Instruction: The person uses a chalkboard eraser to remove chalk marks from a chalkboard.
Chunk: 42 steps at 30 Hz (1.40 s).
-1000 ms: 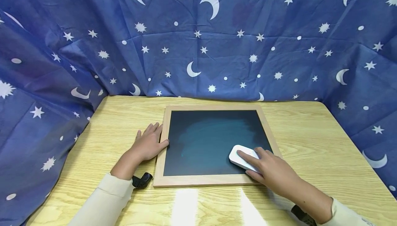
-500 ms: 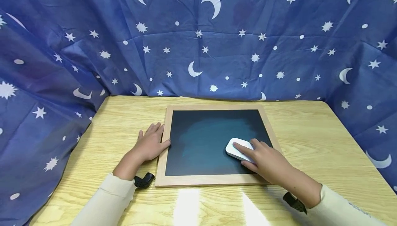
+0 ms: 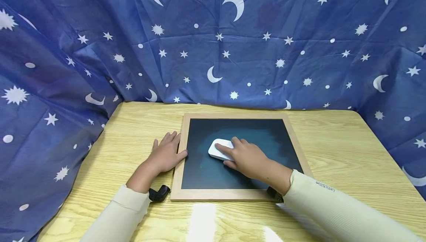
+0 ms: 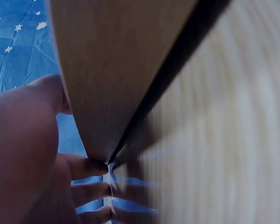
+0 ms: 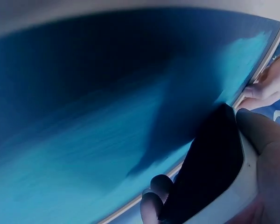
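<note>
A wood-framed chalkboard (image 3: 273, 138) lies on the table, its dark surface smeared with bluish-green chalk haze. My right hand (image 3: 251, 159) grips a white chalkboard eraser (image 3: 219, 149) over the board's left-centre, the index finger laid along its top. In the right wrist view the eraser's black felt (image 5: 210, 163) shows between thumb and fingers; whether all of it touches the board I cannot tell. My left hand (image 3: 164, 156) rests at the board's left side, thumb on the wooden frame (image 4: 116, 65) and fingers extended beside it on the table.
The pale wood-grain table (image 3: 342, 153) extends around the board on all sides. A blue curtain (image 3: 253, 64) with white moons and stars hangs behind and at both sides. Black wrist devices (image 3: 159, 194) sit by the cuffs, and sunlight falls on the front.
The right hand has carried the eraser leftward and slightly away from me, from the board's lower right to its left-centre. The left hand stays at the frame; the view shifts slightly.
</note>
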Each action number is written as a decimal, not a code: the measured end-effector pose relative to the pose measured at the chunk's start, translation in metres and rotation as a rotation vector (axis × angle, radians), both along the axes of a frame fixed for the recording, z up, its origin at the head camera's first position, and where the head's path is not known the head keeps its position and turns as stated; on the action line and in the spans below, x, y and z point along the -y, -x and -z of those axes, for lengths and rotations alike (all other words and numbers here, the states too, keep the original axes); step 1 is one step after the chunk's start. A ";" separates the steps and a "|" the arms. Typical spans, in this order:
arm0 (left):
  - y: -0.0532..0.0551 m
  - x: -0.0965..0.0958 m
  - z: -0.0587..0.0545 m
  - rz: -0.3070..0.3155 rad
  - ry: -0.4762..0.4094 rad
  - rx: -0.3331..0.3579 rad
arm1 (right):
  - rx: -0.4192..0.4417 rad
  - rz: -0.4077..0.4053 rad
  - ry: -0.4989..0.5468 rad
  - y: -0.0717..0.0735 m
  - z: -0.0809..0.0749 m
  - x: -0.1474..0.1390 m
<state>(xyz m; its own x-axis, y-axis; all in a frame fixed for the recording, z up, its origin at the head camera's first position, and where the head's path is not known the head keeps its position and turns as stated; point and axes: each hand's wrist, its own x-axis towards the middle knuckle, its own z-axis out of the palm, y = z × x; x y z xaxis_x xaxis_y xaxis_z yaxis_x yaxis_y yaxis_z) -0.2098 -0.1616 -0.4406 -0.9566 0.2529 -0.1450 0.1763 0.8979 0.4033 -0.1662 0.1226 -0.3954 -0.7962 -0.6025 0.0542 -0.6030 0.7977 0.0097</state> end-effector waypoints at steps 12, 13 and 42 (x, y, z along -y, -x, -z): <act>0.001 0.001 0.002 -0.002 0.002 0.007 | -0.018 -0.015 0.004 0.005 0.000 -0.006; 0.001 0.001 0.001 -0.001 0.003 0.007 | -0.017 0.001 0.002 0.005 0.000 -0.011; 0.000 -0.001 -0.001 -0.002 -0.010 0.015 | -0.047 0.247 0.039 -0.022 0.003 -0.121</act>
<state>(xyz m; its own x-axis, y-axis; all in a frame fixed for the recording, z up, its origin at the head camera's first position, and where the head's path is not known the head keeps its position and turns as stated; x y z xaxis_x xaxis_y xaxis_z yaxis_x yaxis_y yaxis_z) -0.2102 -0.1608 -0.4394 -0.9550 0.2520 -0.1566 0.1680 0.8943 0.4146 -0.1444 0.2438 -0.3980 -0.9150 -0.3869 0.1142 -0.3895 0.9210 -0.0008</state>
